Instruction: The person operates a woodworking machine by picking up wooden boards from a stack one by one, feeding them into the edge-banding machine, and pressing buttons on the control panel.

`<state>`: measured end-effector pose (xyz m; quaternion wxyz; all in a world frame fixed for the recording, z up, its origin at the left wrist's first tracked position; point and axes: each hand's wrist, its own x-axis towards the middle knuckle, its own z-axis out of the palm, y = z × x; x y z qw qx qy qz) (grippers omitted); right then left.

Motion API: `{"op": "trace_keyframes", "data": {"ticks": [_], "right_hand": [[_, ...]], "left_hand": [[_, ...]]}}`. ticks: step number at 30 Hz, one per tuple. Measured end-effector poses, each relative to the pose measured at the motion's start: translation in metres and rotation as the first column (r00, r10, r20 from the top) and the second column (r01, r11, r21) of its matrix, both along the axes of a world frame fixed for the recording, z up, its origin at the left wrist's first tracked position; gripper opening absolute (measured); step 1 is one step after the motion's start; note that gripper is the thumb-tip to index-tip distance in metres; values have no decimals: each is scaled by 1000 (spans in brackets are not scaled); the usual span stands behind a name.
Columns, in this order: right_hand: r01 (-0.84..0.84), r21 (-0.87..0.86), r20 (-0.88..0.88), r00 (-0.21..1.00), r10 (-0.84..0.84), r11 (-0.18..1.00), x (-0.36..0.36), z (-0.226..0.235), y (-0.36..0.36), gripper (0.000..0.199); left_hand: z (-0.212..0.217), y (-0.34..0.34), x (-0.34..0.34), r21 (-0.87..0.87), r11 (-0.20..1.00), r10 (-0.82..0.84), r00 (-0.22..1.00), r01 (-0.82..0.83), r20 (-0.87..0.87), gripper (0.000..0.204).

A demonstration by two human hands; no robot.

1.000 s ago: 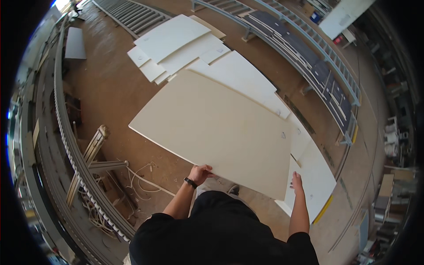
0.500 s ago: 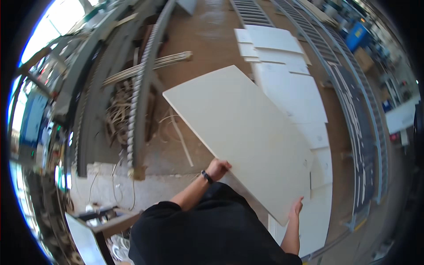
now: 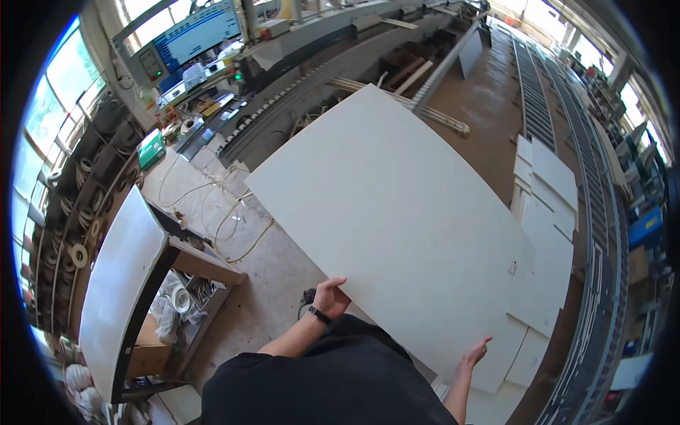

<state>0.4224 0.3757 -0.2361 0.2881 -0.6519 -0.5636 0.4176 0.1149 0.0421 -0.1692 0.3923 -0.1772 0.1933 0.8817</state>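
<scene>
A large rectangular white panel (image 3: 397, 205) spans the middle of the view, held at a slant in front of me. My left hand (image 3: 331, 297) grips its near left edge, with the thumb on top and the other fingers mostly hidden underneath. Toward the near right corner, my right hand (image 3: 476, 350) holds the panel's short edge, its thumb side showing and several fingers out of sight. Beneath and beyond that end lie more white panels (image 3: 552, 180), overlapping in a long row.
At left stands a white-topped table (image 3: 124, 283) with plastic-wrapped rolls beneath. Racks of edging rolls (image 3: 78, 251) line the far left wall. A machine with a screen (image 3: 198, 35) stands behind. Cables (image 3: 248, 244) cross the floor. Roller conveyors (image 3: 591, 177) run along the right.
My view has swung left, bringing the table and screen into sight. The panel stays in both hands and now covers more of the view. The row of panels appears farther right.
</scene>
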Motion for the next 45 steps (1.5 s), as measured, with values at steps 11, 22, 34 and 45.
{"op": "trace_keyframes", "data": {"ticks": [11, 22, 34, 45], "right_hand": [[-243, -15, 252, 938, 239, 970, -267, 104, -237, 73], [-340, 34, 185, 926, 328, 940, -354, 110, -364, 64], [-467, 39, 138, 878, 458, 884, -397, 112, -407, 55], [-501, 22, 49, 865, 500, 865, -414, 95, -448, 48]], "left_hand": [[-49, -271, -137, -36, 997, 62, 998, -63, -19, 36], [-104, -393, -191, 17, 968, 249, 968, -249, 42, 51], [-99, -415, -224, -52, 950, 310, 948, -307, 68, 38], [-95, -448, -277, -104, 881, 459, 887, -461, -44, 30]]}}
